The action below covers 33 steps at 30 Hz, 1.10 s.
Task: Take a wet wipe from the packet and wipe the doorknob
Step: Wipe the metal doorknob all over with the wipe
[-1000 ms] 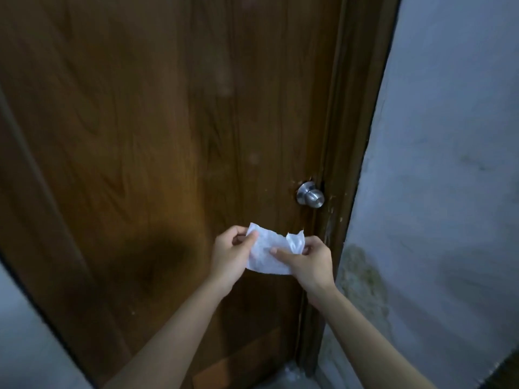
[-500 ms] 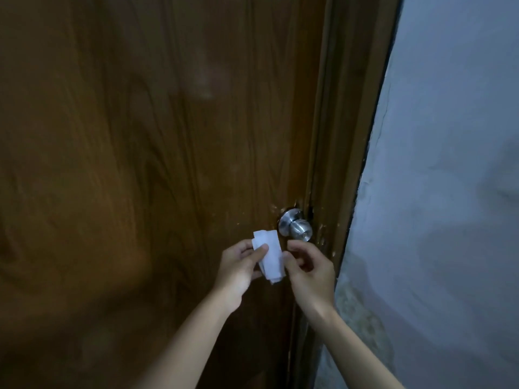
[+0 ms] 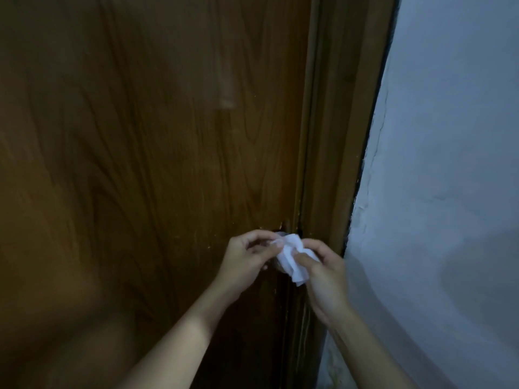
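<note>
Left hand point(image 3: 247, 258) curled, thumb and fingertips pinching the white wet wipe point(image 3: 293, 258) at its 9 o'clock edge. Right hand point(image 3: 323, 273) pinching the same wipe from 3 o'clock, thumb on top — both hands closed on it. Wipe bunched and crumpled between the two hands, pressed up where the doorknob point(image 3: 280, 234) sits; only a sliver of metal shows at the wipe's 11 o'clock, the rest hidden. Brown wood door point(image 3: 154, 150) fills the view; door frame point(image 3: 337, 136) just at 3 o'clock of the hands, pale wall point(image 3: 449, 164) beyond it.
</note>
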Each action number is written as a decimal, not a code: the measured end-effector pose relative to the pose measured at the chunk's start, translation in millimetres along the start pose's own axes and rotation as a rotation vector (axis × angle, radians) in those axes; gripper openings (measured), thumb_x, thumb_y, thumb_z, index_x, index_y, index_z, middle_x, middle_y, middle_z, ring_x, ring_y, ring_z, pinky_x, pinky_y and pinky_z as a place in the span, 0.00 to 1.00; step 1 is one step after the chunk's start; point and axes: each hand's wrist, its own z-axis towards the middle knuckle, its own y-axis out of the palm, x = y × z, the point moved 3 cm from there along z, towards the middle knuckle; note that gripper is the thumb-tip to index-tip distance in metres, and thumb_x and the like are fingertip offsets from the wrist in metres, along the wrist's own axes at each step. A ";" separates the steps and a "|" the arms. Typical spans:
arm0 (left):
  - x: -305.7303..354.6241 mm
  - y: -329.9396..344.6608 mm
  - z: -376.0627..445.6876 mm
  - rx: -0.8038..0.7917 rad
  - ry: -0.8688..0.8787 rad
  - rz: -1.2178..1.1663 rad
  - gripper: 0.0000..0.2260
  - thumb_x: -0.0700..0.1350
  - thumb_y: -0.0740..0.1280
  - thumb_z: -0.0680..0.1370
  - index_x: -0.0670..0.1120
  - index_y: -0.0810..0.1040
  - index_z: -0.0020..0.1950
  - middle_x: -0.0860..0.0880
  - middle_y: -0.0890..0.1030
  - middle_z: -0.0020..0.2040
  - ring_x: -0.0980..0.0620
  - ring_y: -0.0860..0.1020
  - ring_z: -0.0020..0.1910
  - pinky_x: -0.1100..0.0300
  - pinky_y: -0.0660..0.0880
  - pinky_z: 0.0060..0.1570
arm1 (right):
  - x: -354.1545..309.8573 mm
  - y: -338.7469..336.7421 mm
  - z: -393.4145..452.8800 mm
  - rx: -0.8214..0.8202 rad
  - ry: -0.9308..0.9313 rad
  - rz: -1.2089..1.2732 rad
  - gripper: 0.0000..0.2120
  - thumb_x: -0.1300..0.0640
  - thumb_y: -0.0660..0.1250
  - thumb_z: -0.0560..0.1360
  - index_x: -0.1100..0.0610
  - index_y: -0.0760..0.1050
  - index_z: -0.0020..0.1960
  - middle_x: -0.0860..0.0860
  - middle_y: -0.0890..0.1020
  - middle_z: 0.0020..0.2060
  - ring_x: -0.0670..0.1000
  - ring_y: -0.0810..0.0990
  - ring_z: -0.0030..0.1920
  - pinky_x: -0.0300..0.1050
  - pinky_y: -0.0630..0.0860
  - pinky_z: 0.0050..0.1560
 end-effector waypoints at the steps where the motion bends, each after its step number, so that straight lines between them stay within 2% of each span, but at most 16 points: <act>1: -0.7 0.1 1.4 0.023 0.015 0.032 0.06 0.42 0.68 0.73 0.50 0.81 0.49 0.49 0.82 0.44 0.54 0.80 0.42 0.65 0.75 0.36 | -2.5 -7.3 4.1 0.128 -0.101 -0.084 0.10 0.67 0.65 0.72 0.53 0.79 0.45 0.54 0.81 0.44 0.55 0.80 0.46 0.46 0.79 0.41; 3: -5.5 -0.3 1.2 0.068 0.046 0.185 0.08 0.42 0.69 0.73 0.52 0.79 0.50 0.50 0.80 0.49 0.54 0.79 0.46 0.63 0.76 0.40 | -10.3 -19.5 9.2 0.350 -0.283 -0.178 0.14 0.70 0.63 0.72 0.51 0.79 0.42 0.53 0.81 0.44 0.51 0.79 0.46 0.40 0.77 0.40; 4: -8.7 1.2 -0.7 0.093 0.059 0.280 0.09 0.43 0.69 0.72 0.53 0.77 0.51 0.52 0.79 0.51 0.55 0.79 0.47 0.64 0.76 0.41 | -11.7 -23.3 11.3 0.385 -0.359 -0.194 0.15 0.71 0.63 0.72 0.52 0.79 0.43 0.54 0.81 0.46 0.47 0.78 0.47 0.34 0.77 0.41; 6: -15.6 4.5 -5.6 0.145 0.062 0.402 0.12 0.45 0.71 0.71 0.55 0.75 0.52 0.54 0.77 0.51 0.56 0.78 0.45 0.66 0.77 0.40 | -9.5 -23.5 14.0 0.357 -0.474 -0.282 0.16 0.73 0.62 0.72 0.55 0.79 0.47 0.53 0.80 0.49 0.41 0.77 0.48 0.24 0.74 0.44; 8: -22.0 8.4 -7.6 0.194 0.023 0.475 0.17 0.48 0.73 0.69 0.54 0.74 0.56 0.56 0.76 0.52 0.57 0.78 0.43 0.65 0.76 0.39 | -0.1 -17.5 17.9 0.267 -0.542 -0.417 0.16 0.74 0.62 0.72 0.58 0.79 0.51 0.51 0.79 0.51 0.43 0.77 0.50 0.20 0.70 0.48; 10: -26.7 13.2 -5.1 0.243 0.008 0.570 0.22 0.51 0.74 0.67 0.52 0.73 0.60 0.57 0.73 0.53 0.59 0.76 0.41 0.67 0.73 0.38 | 11.1 -10.3 22.5 0.164 -0.605 -0.545 0.15 0.73 0.62 0.72 0.63 0.79 0.55 0.50 0.78 0.53 0.47 0.77 0.54 0.20 0.68 0.53; 12: -28.3 18.4 -3.9 0.251 0.059 0.640 0.23 0.50 0.73 0.68 0.52 0.72 0.62 0.58 0.72 0.54 0.61 0.73 0.41 0.69 0.71 0.37 | 22.8 -2.5 26.5 0.032 -0.626 -0.638 0.16 0.71 0.61 0.72 0.64 0.76 0.59 0.52 0.78 0.57 0.48 0.77 0.58 0.25 0.68 0.58; 14: -29.8 24.7 -3.4 0.231 0.111 0.674 0.23 0.47 0.71 0.70 0.52 0.70 0.64 0.56 0.73 0.58 0.62 0.73 0.43 0.70 0.71 0.39 | 36.1 1.8 25.7 -0.120 -0.618 -0.686 0.18 0.69 0.60 0.74 0.63 0.72 0.64 0.51 0.73 0.62 0.45 0.71 0.64 0.27 0.64 0.64; 16: -30.9 27.4 -3.1 0.219 0.113 0.707 0.24 0.46 0.70 0.71 0.53 0.68 0.66 0.56 0.73 0.59 0.62 0.72 0.45 0.71 0.71 0.41 | 47.9 0.8 20.8 -0.203 -0.621 -0.697 0.20 0.65 0.57 0.74 0.63 0.67 0.67 0.50 0.69 0.65 0.42 0.63 0.68 0.26 0.56 0.67; 18: -32.8 28.0 -1.3 0.211 0.107 0.724 0.24 0.47 0.70 0.72 0.54 0.68 0.66 0.57 0.72 0.57 0.63 0.71 0.43 0.72 0.69 0.39 | 54.8 -5.3 17.0 -0.157 -0.623 -0.680 0.20 0.61 0.54 0.75 0.64 0.68 0.65 0.52 0.71 0.64 0.44 0.64 0.68 0.26 0.58 0.66; 21: -33.1 28.9 -0.5 0.213 0.135 0.734 0.22 0.48 0.69 0.72 0.54 0.69 0.65 0.60 0.71 0.53 0.63 0.69 0.43 0.74 0.67 0.39 | 51.5 -15.9 16.5 0.042 -0.637 -0.618 0.19 0.61 0.54 0.72 0.67 0.77 0.57 0.57 0.81 0.55 0.48 0.77 0.57 0.24 0.67 0.59; 22: -33.7 29.0 -0.2 0.216 0.142 0.739 0.22 0.48 0.69 0.72 0.54 0.69 0.64 0.59 0.71 0.54 0.63 0.69 0.44 0.74 0.67 0.40 | 49.6 -17.3 19.6 0.084 -0.636 -0.602 0.18 0.64 0.55 0.72 0.67 0.78 0.55 0.59 0.82 0.53 0.48 0.78 0.54 0.24 0.68 0.58; 25: -34.7 29.6 1.1 0.222 0.152 0.748 0.22 0.46 0.69 0.73 0.53 0.69 0.65 0.56 0.73 0.57 0.63 0.70 0.48 0.71 0.69 0.45 | 44.6 -9.5 27.5 0.022 -0.633 -0.593 0.18 0.70 0.57 0.71 0.68 0.75 0.59 0.56 0.78 0.56 0.44 0.72 0.59 0.23 0.64 0.61; 28: -35.4 31.6 2.6 0.210 0.170 0.773 0.21 0.45 0.68 0.73 0.51 0.69 0.65 0.54 0.74 0.60 0.63 0.69 0.50 0.72 0.69 0.44 | 53.5 0.3 23.8 -0.108 -0.685 -0.639 0.17 0.66 0.57 0.74 0.68 0.71 0.61 0.56 0.74 0.60 0.47 0.69 0.64 0.27 0.59 0.66; 30: -36.5 32.6 2.8 0.210 0.174 0.779 0.20 0.46 0.69 0.73 0.52 0.70 0.64 0.54 0.74 0.59 0.64 0.68 0.50 0.75 0.67 0.42 | 59.2 -5.8 18.8 -0.065 -0.682 -0.627 0.17 0.64 0.55 0.74 0.69 0.73 0.59 0.59 0.77 0.58 0.50 0.74 0.61 0.28 0.62 0.65; 33: -38.1 33.5 2.3 0.223 0.163 0.780 0.21 0.46 0.70 0.72 0.52 0.70 0.63 0.55 0.73 0.59 0.63 0.69 0.51 0.72 0.68 0.46 | 55.1 -18.9 18.1 0.066 -0.663 -0.589 0.16 0.66 0.56 0.72 0.68 0.78 0.54 0.61 0.83 0.51 0.54 0.81 0.53 0.24 0.68 0.58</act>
